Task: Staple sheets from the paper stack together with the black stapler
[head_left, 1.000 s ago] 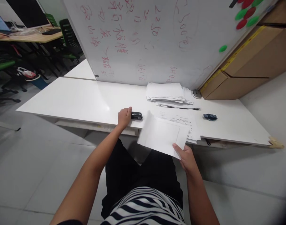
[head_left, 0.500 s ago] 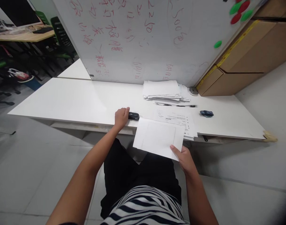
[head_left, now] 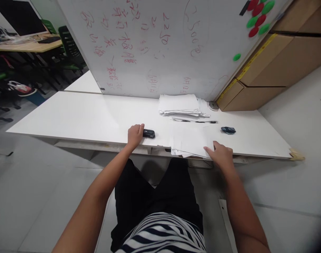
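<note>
My left hand is curled round one end of a small black stapler that lies on the white table near its front edge. My right hand rests at the front edge on the corner of a small pile of white sheets, fingers bent and pressing on the paper. The sheets lie flat on the table between my two hands.
A thicker stack of papers lies at the back against a whiteboard with red writing. A pen, a small dark blue object and a grey mouse lie to the right. Cardboard boxes stand at the far right.
My right hand has laid the sheets it held over my lap flat onto the pile on the table. My left hand has stayed at the stapler.
</note>
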Tool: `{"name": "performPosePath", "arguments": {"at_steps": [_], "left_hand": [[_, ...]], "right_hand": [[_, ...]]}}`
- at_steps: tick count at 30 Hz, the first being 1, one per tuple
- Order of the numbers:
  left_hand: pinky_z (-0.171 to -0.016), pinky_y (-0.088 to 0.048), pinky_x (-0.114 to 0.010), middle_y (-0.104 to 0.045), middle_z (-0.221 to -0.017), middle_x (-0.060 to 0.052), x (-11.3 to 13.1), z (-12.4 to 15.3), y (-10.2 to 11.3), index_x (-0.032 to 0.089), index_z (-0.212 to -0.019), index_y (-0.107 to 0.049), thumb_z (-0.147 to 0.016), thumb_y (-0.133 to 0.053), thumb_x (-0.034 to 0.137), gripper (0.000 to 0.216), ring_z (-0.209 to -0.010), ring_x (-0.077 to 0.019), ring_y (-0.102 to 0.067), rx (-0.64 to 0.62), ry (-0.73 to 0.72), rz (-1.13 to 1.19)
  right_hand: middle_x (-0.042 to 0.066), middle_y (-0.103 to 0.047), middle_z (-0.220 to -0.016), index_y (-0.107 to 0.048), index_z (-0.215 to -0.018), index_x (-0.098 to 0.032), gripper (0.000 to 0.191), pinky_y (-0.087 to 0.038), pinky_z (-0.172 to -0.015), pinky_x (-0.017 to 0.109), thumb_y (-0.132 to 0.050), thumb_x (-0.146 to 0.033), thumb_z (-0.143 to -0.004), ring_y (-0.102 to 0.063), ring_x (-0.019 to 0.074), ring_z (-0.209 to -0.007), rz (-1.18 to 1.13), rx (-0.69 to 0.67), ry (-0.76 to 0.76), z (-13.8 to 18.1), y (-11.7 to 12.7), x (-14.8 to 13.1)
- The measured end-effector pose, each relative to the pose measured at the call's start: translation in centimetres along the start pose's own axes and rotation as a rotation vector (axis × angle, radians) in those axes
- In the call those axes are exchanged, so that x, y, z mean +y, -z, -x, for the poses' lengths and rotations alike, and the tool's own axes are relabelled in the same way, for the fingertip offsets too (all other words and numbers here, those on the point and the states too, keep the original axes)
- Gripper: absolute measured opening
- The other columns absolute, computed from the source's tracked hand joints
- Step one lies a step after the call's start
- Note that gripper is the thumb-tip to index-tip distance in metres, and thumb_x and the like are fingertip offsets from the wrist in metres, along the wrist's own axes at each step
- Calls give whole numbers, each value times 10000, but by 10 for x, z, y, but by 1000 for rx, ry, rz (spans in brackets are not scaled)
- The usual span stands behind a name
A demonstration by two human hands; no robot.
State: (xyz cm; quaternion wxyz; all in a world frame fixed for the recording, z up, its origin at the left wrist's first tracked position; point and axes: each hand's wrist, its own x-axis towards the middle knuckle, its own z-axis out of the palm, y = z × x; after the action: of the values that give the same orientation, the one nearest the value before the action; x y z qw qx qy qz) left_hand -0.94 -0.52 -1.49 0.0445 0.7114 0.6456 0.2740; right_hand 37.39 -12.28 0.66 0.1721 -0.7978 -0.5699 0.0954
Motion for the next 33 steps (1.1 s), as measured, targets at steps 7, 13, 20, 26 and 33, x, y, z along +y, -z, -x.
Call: {"name": "performPosePath", "arguments": {"at_steps": [7,13,20,26,33], "left_hand": [[-629,-281,-333,-558,-688,-63,2,1,2,221,-618,-431,-989,-220,447,483,-712,-209,-518,-16,9,-23],[-633,-278,-333,-557,-693,-60,2,1,1,221,-613,-415,-991,-221,440,478,-716,-206,-512,-7,9,-34],[-646,-282,-338,-542,-693,-57,1,1,0,223,-612,-374,-992,-216,436,463,-727,-208,-504,0,-7,-32],[-652,-287,-343,-544,-696,-60,1,1,0,223,-609,-378,-993,-218,432,465,-739,-211,-509,-9,5,-30],[-647,-285,-341,-541,-689,-59,0,1,-1,224,-610,-385,-992,-210,432,469,-729,-210,-506,4,-7,-29]], "right_hand": [[242,-257,-1515,-185,-1486,-129,728,-225,-1048,616,-484,-376,-870,-235,395,-1387,251,307,158,6,-15,-13],[209,-336,-1501,-390,-1410,-129,562,-247,-1086,561,-340,-441,-945,-259,343,-1405,200,52,340,-2,-36,-31],[174,-396,-1481,-480,-1354,-140,533,-281,-1096,525,-338,-458,-950,-331,310,-1386,144,-27,342,9,-51,-28],[173,-386,-1487,-482,-1355,-137,534,-263,-1107,532,-350,-456,-947,-317,311,-1395,115,-14,339,14,-49,-25],[169,-359,-1504,-470,-1365,-147,528,-229,-1109,565,-355,-442,-943,-276,324,-1411,125,-34,281,15,-54,-30]]}}
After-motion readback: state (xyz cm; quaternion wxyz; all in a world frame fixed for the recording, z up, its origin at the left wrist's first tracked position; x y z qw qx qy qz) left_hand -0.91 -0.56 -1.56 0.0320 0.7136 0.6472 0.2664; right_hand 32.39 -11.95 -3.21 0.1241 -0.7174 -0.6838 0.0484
